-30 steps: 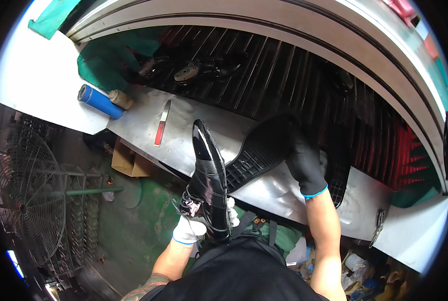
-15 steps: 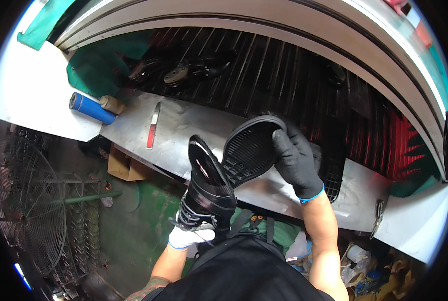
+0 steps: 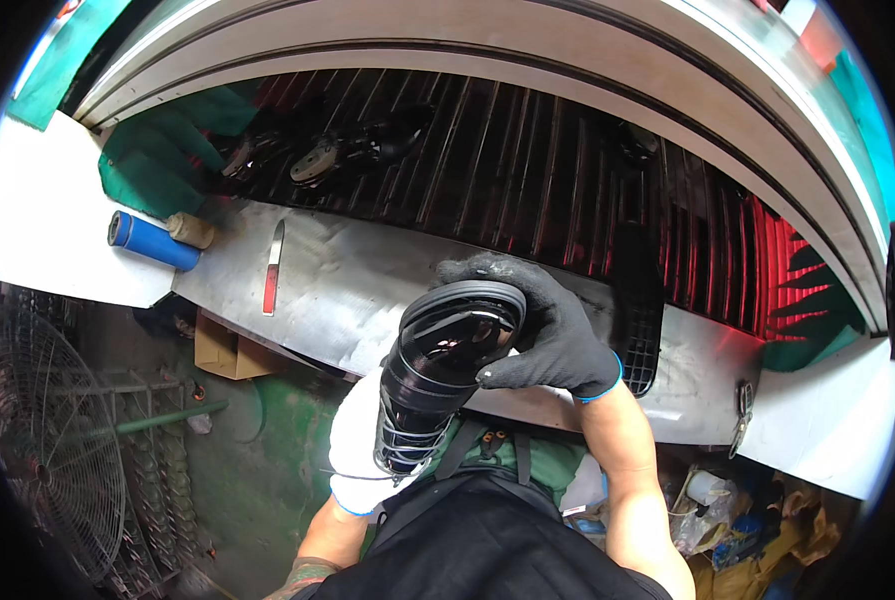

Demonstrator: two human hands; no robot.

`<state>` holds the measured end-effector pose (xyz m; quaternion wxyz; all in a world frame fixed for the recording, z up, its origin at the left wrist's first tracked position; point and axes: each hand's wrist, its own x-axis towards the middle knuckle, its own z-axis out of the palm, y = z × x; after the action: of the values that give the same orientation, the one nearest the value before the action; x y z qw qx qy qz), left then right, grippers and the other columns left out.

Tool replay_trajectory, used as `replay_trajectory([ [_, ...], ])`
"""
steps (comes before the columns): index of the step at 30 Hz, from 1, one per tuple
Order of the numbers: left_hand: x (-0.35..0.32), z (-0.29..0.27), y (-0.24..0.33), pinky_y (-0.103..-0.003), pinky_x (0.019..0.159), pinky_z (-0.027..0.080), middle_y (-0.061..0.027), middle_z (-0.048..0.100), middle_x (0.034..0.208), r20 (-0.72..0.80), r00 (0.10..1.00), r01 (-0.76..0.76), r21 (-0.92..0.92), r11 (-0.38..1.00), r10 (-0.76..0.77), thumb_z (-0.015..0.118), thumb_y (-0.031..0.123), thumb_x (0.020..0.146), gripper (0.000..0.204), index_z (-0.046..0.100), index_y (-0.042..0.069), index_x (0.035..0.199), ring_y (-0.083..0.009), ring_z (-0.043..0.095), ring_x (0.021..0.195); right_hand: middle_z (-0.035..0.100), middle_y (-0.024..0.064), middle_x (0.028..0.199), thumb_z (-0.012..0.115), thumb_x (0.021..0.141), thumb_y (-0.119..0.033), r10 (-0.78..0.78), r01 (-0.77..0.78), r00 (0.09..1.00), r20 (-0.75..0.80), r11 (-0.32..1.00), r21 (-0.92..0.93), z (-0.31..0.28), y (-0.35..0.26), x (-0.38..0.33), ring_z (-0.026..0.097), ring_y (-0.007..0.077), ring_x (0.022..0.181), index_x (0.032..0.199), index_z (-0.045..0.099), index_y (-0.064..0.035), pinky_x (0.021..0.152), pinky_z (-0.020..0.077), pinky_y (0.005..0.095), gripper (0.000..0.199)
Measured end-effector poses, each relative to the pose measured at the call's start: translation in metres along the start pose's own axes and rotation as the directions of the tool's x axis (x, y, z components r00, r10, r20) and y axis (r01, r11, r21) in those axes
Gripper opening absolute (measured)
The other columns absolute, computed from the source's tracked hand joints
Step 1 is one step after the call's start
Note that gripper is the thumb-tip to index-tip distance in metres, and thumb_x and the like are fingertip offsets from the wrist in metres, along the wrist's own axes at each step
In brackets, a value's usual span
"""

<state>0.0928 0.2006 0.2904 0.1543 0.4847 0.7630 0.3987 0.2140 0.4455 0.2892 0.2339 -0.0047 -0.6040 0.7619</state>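
A glossy black lace-up shoe [image 3: 429, 375] is in front of me, its toe pointing away and its laces near my body. My left hand [image 3: 355, 455], in a white glove, grips it from the left and below; most of those fingers are behind the shoe. A black rubber sole [image 3: 475, 289] lies against the shoe's toe, its rim showing along the far edge. My right hand [image 3: 557, 335], in a black glove, wraps round the toe end, fingers over the sole's far edge and thumb near the shoe's right side. The rest of the sole is hidden beneath the shoe.
A red-handled knife [image 3: 272, 275] lies on the metal ledge [image 3: 337, 250]. Left of it are a blue roll [image 3: 152, 240] and a tan roll. Another black sole [image 3: 643, 345] lies right, scissors [image 3: 742, 415] beyond. Dark shoes [image 3: 347, 155] sit on the ribbed rollers. A fan [image 3: 57, 440] stands left.
The sole, held apart at the shoe's right before, is now against the shoe's toe. My right hand moved left with it, and the shoe turned upright with its toe toward the ledge.
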Motion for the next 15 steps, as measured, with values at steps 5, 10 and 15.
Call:
replay_trajectory([
  [5, 0.0049, -0.0034, 0.0047, -0.034, 0.089, 0.056, -0.0121, 0.072, 0.115, 0.009, 0.999, -0.049, 0.052, 0.997, 0.049, 0.092, 0.007, 0.068, 0.075, 0.057, -0.002, 0.135, -0.0209, 0.071, 0.100, 0.054, 0.0108, 0.156, 0.097, 0.072, -0.011, 0.048, -0.048, 0.999, -0.016, 0.999, 0.001, 0.0002, 0.0008, 0.0032, 0.052, 0.0212, 0.142, 0.155, 0.047, -0.0036, 0.121, 0.0421, 0.0398, 0.096],
  [10, 0.0064, -0.0047, 0.0047, -0.033, 0.087, 0.056, -0.0107, 0.071, 0.111, 0.045, 0.998, -0.036, 0.027, 0.999, 0.035, 0.091, 0.007, 0.069, 0.073, 0.057, -0.001, 0.133, -0.0203, 0.070, 0.097, 0.058, 0.0141, 0.150, 0.099, 0.068, -0.015, 0.056, -0.056, 0.998, -0.018, 0.997, -0.048, 0.0002, -0.0027, 0.0050, 0.057, 0.0244, 0.137, 0.151, 0.051, -0.0004, 0.118, 0.0451, 0.0418, 0.097],
  [15, 0.0024, -0.0035, 0.0011, -0.032, 0.086, 0.056, -0.0099, 0.070, 0.110, 0.046, 0.999, 0.018, -0.005, 1.000, -0.018, 0.090, 0.007, 0.070, 0.073, 0.056, -0.001, 0.133, -0.0192, 0.069, 0.096, 0.060, 0.0159, 0.148, 0.101, 0.066, -0.017, 0.071, -0.071, 0.997, -0.029, 0.997, 0.002, 0.0035, -0.0032, 0.0052, 0.060, 0.0256, 0.135, 0.149, 0.053, 0.0017, 0.117, 0.0464, 0.0431, 0.098],
])
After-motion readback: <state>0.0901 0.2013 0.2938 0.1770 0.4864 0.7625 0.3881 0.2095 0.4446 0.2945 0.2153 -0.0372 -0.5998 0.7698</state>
